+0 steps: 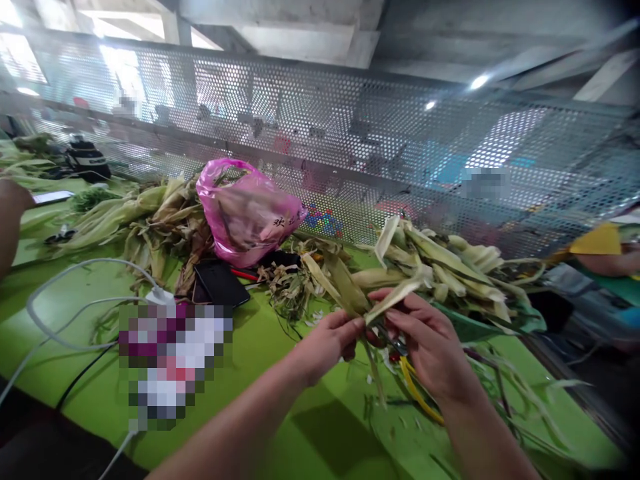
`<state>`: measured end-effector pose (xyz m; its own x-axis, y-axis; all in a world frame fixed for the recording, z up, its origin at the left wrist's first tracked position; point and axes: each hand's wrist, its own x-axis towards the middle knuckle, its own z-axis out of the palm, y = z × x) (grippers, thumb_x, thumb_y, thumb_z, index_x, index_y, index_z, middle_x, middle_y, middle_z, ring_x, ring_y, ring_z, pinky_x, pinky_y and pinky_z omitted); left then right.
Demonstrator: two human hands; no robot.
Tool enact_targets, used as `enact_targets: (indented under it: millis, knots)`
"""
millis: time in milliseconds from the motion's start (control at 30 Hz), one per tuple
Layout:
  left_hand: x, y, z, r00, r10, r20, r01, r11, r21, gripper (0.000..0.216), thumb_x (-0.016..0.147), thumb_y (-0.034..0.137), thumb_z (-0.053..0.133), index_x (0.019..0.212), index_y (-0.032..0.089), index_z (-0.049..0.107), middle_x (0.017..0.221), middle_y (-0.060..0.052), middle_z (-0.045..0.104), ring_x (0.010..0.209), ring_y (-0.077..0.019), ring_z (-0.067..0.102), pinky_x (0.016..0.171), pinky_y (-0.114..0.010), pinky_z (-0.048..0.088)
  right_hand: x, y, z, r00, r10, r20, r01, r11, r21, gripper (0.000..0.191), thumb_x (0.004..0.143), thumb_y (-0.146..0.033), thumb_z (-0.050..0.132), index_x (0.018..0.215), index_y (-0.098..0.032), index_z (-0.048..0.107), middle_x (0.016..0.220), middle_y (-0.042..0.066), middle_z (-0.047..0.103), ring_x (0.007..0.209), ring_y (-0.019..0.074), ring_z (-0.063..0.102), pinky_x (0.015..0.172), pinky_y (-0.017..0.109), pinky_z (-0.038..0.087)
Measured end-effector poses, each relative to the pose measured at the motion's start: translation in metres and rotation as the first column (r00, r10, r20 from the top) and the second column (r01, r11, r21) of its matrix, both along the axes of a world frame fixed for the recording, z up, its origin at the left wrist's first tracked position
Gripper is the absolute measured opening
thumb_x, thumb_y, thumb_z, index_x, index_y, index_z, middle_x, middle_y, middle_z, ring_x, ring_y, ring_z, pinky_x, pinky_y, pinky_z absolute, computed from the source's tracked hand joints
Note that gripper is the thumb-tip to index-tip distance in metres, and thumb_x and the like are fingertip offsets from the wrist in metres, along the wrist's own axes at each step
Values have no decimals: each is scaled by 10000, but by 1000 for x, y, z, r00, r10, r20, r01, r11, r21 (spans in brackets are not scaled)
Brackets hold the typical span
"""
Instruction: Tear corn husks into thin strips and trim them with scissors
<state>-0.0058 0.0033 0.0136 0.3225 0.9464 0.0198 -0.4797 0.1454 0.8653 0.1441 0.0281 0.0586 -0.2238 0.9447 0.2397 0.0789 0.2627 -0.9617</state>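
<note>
My left hand (333, 343) pinches the base of a pale green-brown corn husk (345, 283) between thumb and fingers. My right hand (425, 340) is closed on a folded strip of the same husk, close beside the left. Under the right palm shows a bit of metal and a yellow loop handle (420, 393), probably scissors; the fingers hide most of it. A thin husk strip (374, 373) hangs below the two hands. Just beyond the right hand, a heap of corn husks (445, 263) fills a green basket (523, 319).
A pink plastic bag (245, 213) stands among dried husks (160, 213) at the back left. Nearer lie a black phone (223, 283), a white cable (80, 263) and a blurred-out item (180, 363) on the green table (260, 413). Perforated metal screen (320, 133) borders the back. Another person's arm (10, 220) is at left.
</note>
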Motion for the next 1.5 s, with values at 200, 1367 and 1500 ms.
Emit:
enact_targets:
  millis: [200, 1367, 1500]
  knots:
    - [-1, -1, 2, 998, -58, -13, 58, 998, 5, 429, 726, 549, 665, 811, 137, 577, 674, 19, 510, 496, -48, 327, 510, -242, 234, -6, -1, 0, 993, -59, -103, 44, 989, -139, 200, 696, -317, 788, 823, -216, 671, 642, -35, 586, 482, 95, 505, 433, 217, 440]
    - [-7, 10, -1, 960, 251, 121, -240, 966, -100, 388, 641, 479, 753, 738, 130, 615, 586, 40, 464, 507, -55, 341, 504, -235, 226, -12, 8, -21, 941, -48, 334, -89, 920, 382, 222, 906, -316, 573, 1084, -268, 696, 1111, 52, 646, 1043, 207, 595, 935, 327, 459]
    - [-9, 8, 4, 959, 264, 99, -258, 964, -69, 430, 641, 495, 754, 805, 111, 652, 581, 42, 449, 502, -54, 322, 503, -242, 207, -11, 7, -16, 945, 49, 323, -125, 968, 220, 272, 915, -353, 552, 1130, -269, 696, 1145, 52, 657, 1071, 213, 595, 954, 326, 449]
